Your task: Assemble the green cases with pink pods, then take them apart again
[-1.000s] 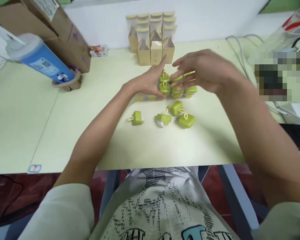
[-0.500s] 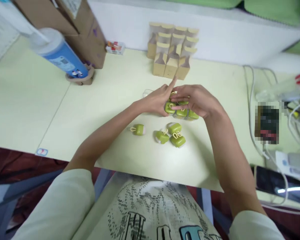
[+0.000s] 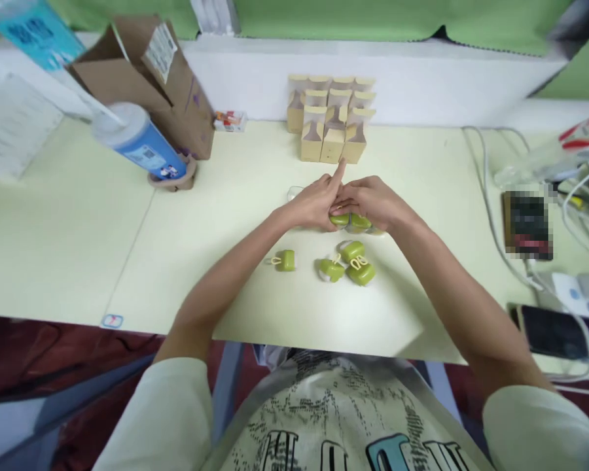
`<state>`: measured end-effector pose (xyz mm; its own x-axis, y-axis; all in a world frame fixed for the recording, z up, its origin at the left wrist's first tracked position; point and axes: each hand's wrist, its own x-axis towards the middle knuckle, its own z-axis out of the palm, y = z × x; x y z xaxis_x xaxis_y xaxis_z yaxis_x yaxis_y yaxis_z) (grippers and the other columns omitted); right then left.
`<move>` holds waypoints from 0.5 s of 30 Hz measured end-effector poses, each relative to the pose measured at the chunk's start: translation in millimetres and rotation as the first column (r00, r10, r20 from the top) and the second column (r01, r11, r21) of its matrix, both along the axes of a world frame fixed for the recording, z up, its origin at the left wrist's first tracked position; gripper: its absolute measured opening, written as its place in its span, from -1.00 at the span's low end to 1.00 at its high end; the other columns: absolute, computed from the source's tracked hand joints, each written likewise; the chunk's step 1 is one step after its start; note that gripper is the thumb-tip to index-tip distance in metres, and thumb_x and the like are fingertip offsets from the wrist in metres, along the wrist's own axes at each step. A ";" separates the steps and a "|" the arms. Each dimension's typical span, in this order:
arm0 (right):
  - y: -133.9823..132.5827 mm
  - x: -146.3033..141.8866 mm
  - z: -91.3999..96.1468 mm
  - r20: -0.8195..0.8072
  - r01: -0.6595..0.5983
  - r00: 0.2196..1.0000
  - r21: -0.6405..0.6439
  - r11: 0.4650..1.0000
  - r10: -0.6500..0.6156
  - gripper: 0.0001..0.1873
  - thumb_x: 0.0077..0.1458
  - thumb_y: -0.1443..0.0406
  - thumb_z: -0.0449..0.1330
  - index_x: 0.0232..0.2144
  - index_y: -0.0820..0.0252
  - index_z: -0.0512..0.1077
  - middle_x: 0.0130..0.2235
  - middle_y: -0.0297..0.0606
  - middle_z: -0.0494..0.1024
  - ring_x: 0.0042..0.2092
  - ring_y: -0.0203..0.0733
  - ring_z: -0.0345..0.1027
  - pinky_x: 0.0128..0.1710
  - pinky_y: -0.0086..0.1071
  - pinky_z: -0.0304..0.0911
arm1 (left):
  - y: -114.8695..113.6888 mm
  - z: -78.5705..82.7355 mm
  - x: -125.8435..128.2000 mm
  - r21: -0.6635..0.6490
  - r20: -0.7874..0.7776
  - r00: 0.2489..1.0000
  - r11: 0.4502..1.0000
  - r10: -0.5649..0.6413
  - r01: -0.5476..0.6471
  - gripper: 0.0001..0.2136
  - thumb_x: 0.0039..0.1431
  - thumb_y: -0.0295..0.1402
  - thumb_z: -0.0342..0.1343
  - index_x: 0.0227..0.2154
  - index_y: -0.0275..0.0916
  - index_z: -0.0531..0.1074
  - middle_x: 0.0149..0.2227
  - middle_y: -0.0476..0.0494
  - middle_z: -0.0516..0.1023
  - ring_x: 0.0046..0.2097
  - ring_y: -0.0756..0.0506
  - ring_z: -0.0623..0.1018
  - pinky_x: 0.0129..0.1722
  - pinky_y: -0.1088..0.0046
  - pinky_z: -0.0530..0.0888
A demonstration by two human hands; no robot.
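Note:
Small green cases with white bottoms and pale cord loops are grouped under my hands, the front green cases point(image 3: 359, 222) showing below my fingers. My left hand point(image 3: 314, 206) lies along their left side, index finger stretched out and thumb apart. My right hand point(image 3: 370, 199) reaches over from the right, its fingers close together and bent down on one of the grouped cases; the fingertips are partly hidden. A clear plastic edge point(image 3: 294, 192) shows beyond my left hand. Nearer me lie a loose green case point(image 3: 288, 260) and a cluster of three green cases point(image 3: 360, 273).
Open cardboard boxes point(image 3: 331, 140) stand in rows by the wall. On the left are a blue bottle point(image 3: 150, 150) in a holder and a brown carton point(image 3: 189, 108). Cables point(image 3: 488, 196), a pixelated item point(image 3: 527, 226) and a phone point(image 3: 552, 333) lie on the right.
My right hand has moved in closer to my left, its spread fingers drawing together over the grouped cases. My left hand keeps its pose. The camera view has tilted up.

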<state>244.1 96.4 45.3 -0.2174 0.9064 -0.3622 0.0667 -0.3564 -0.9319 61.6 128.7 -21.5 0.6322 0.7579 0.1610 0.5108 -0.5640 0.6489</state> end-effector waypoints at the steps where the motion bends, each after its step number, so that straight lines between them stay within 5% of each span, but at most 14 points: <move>1: 0.5 -3.7 0.0 0.006 0.029 1.000 0.021 0.999 -0.029 -0.77 0.10 0.49 0.43 -0.52 0.15 0.55 -0.52 -0.22 0.62 -0.42 -0.14 0.60 -0.33 -0.33 0.64 | 0.9 0.9 -0.1 -0.003 -0.038 0.999 1.000 -0.005 0.004 0.56 -0.15 -0.05 0.56 0.68 -0.15 -0.50 0.31 -0.42 0.55 0.31 -0.47 0.51 0.21 0.00 0.57; 6: -3.6 3.9 41.1 -0.033 0.235 0.972 0.206 0.950 -0.234 -0.68 0.29 0.40 0.36 -0.53 0.14 0.53 -0.54 -0.26 0.57 -0.46 -0.20 0.52 -0.35 -0.34 0.55 | 8.8 2.5 0.7 -0.033 -0.093 0.996 0.999 0.007 -0.010 0.63 -0.21 -0.16 0.58 0.66 -0.24 -0.59 0.43 -0.54 0.40 0.43 -0.56 0.39 0.39 -0.17 0.43; 10: -40.0 48.2 80.7 0.024 0.195 0.976 0.354 0.915 -0.218 -0.69 0.32 0.44 0.27 -0.48 0.16 0.63 -0.44 -0.17 0.66 -0.38 -0.17 0.57 -0.33 -0.34 0.53 | 12.4 1.1 1.3 -0.066 -0.117 0.992 0.997 -0.047 0.040 0.65 -0.19 -0.18 0.56 0.61 -0.26 -0.74 0.42 -0.49 0.43 0.44 -0.52 0.36 0.44 -0.20 0.36; 12: -64.5 73.5 76.2 0.036 0.217 0.967 0.397 0.892 -0.251 -0.72 0.22 0.46 0.25 -0.49 0.20 0.66 -0.46 -0.14 0.66 -0.42 -0.19 0.56 -0.41 -0.37 0.45 | 9.3 1.3 2.9 -0.051 -0.116 0.991 0.997 -0.061 0.056 0.70 -0.20 -0.09 0.61 0.60 -0.25 -0.76 0.47 -0.53 0.37 0.47 -0.55 0.31 0.46 -0.22 0.33; 15: -91.4 105.9 41.7 0.088 0.177 0.973 0.293 0.939 -0.211 -0.88 0.12 0.29 0.39 -0.45 0.17 0.70 -0.42 -0.15 0.71 -0.43 -0.17 0.57 -0.47 -0.37 0.42 | 0.2 4.2 11.3 -0.010 -0.124 0.990 0.998 -0.063 0.063 0.71 -0.21 0.04 0.63 0.63 -0.26 -0.68 0.53 -0.61 0.30 0.51 -0.64 0.23 0.51 -0.33 0.21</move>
